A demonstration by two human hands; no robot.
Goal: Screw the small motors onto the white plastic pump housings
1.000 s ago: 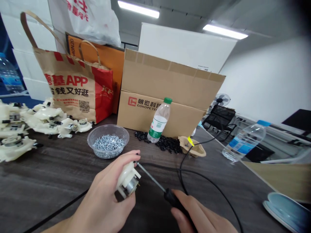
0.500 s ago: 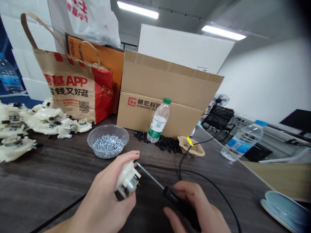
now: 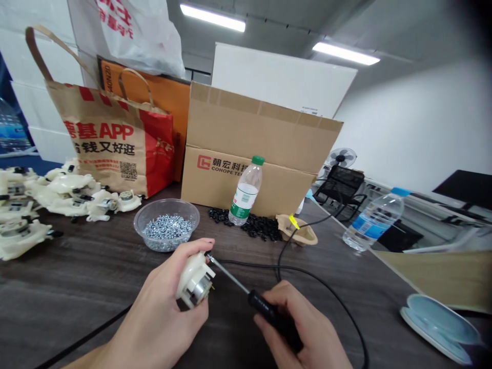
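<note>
Both of our hands are closed around something. Our left hand (image 3: 161, 312) clenches a cream plastic housing (image 3: 190, 274) with a small metal motor (image 3: 199, 291) set in it, the housing resting against the palm with the fingers curled over its top. Our right hand (image 3: 295, 330) grips the black handle of a corded screwdriver (image 3: 267, 311), whose steel shaft (image 3: 227, 274) reaches across to the housing, its tip at the housing's upper edge, just by our left fingertips. A thin black cable (image 3: 326, 292) runs across the dark wood table (image 3: 77, 277). Just beyond our left hand sits a clear plastic bowl (image 3: 138, 220) of silver screws (image 3: 167, 227), with a heap of similar cream housings (image 3: 57, 192) to its left. Farther on, small black plastic parts (image 3: 246, 228) lie around a green-labelled water bottle (image 3: 246, 192) before a cardboard box (image 3: 246, 133), beside a red-and-tan paper bag (image 3: 111, 138).
</note>
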